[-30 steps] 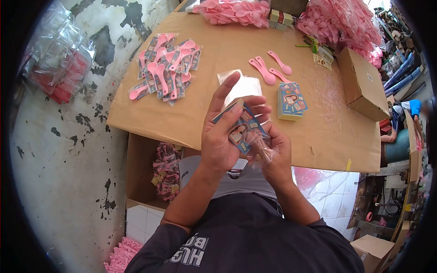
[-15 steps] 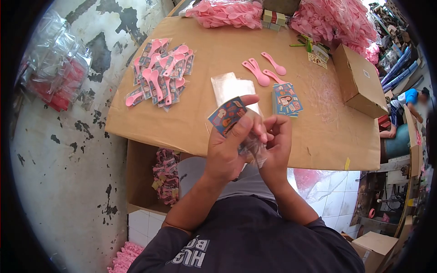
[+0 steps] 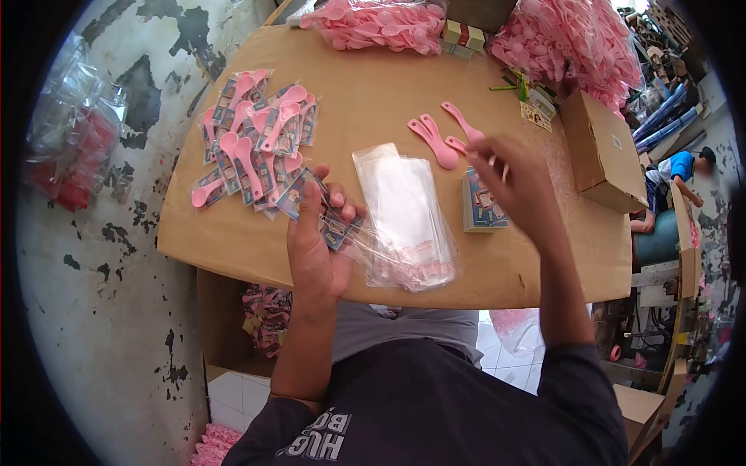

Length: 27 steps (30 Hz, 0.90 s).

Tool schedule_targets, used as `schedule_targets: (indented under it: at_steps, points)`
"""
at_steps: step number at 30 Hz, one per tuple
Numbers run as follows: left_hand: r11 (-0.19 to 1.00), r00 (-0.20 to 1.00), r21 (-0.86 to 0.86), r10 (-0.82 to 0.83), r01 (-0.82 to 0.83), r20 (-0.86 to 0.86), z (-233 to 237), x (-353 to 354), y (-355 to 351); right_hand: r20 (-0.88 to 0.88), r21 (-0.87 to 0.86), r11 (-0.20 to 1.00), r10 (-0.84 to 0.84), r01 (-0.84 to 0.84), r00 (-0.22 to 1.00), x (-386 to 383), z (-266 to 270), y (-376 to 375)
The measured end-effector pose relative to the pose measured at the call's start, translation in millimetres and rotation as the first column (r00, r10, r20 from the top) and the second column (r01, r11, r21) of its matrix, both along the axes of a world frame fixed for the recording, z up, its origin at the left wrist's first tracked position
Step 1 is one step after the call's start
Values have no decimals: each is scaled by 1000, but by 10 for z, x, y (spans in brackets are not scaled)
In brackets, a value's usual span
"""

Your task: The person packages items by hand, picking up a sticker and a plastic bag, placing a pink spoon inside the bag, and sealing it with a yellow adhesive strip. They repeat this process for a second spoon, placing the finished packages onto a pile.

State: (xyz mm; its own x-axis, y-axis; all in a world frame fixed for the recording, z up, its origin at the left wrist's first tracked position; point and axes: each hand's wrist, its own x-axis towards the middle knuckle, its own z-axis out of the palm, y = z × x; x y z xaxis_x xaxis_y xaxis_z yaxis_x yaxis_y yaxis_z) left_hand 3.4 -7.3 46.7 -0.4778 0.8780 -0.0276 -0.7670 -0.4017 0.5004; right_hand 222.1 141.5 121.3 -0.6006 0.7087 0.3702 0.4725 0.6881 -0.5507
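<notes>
My left hand [image 3: 317,241] is closed round a blue printed card [image 3: 334,231] in a clear plastic bag [image 3: 365,247], whose loose end trails right over a stack of empty clear bags [image 3: 404,210]. My right hand [image 3: 519,186] is in the air over a stack of blue printed cards [image 3: 483,211], partly hiding it. Its fingers are apart and curved, close by the loose pink spoons [image 3: 445,158]. To the left of my left hand lies a heap of bagged pink spoons with cards [image 3: 247,159].
Big bags of pink spoons [image 3: 381,27] lie along the table's far edge. A cardboard box [image 3: 598,151] stands at the right edge, with small bundles and a green-handled tool [image 3: 519,81] near it. Clear bags hang on the left wall. A person [image 3: 674,171] sits at far right.
My hands have come apart. The left has moved left with the bagged card; the right has moved right and up to the card stack and loose spoons. The bag stack is uncovered.
</notes>
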Motion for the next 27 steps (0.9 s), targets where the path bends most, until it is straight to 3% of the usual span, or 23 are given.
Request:
schedule_targets:
  at_steps: [1, 3, 4, 6, 12, 16, 19, 22, 23, 25, 27]
  points:
    - [1000, 1000, -3, -3, 3, 6, -14, -6, 16, 6, -3, 1000, -3, 3, 1000, -24, -22, 231]
    - [999, 1000, -33, -3, 3, 4, -41, -10, 32, 259, 74, 996, 35, -56, 965, -79, -209, 624]
    - [999, 1000, -38, 3, -2, 8, -45, -16, 38, 262, 69, 996, 41, -62, 964, -109, -281, 728]
    - [993, 997, -90, 67, -70, -44, -44, -28, 38, 500, 142, 975, 78, -171, 862, -184, -405, 871]
    - [992, 988, -97, 69, -84, -140, -32, -63, -2, 438, 57, 973, 176, -223, 881, -294, -451, 1068]
    - [996, 988, -64, 45, -55, -147, -49, -86, -15, 390, 64, 989, 101, -137, 915, -151, -279, 1041]
    - [998, 986, -29, 46, -51, -158, -67, -77, -15, 98, 109, 993, -57, 46, 994, 17, -26, 874]
    - [998, 988, -2, 56, -57, -147, -66, -66, -1, -254, 88, 984, -125, 152, 959, 205, 201, 526]
    - [998, 988, -13, 56, -59, -147, -51, -56, 11, -252, 78, 985, -127, 151, 959, 283, 212, 370]
    - [991, 983, 4, 130, -131, -127, 1, -50, 29, -561, -233, 972, -134, -1, 817, 428, 190, 14]
    - [989, 986, 49, 144, -140, -87, 26, -39, 61, -578, -350, 935, -163, -63, 800, 506, 26, -397]
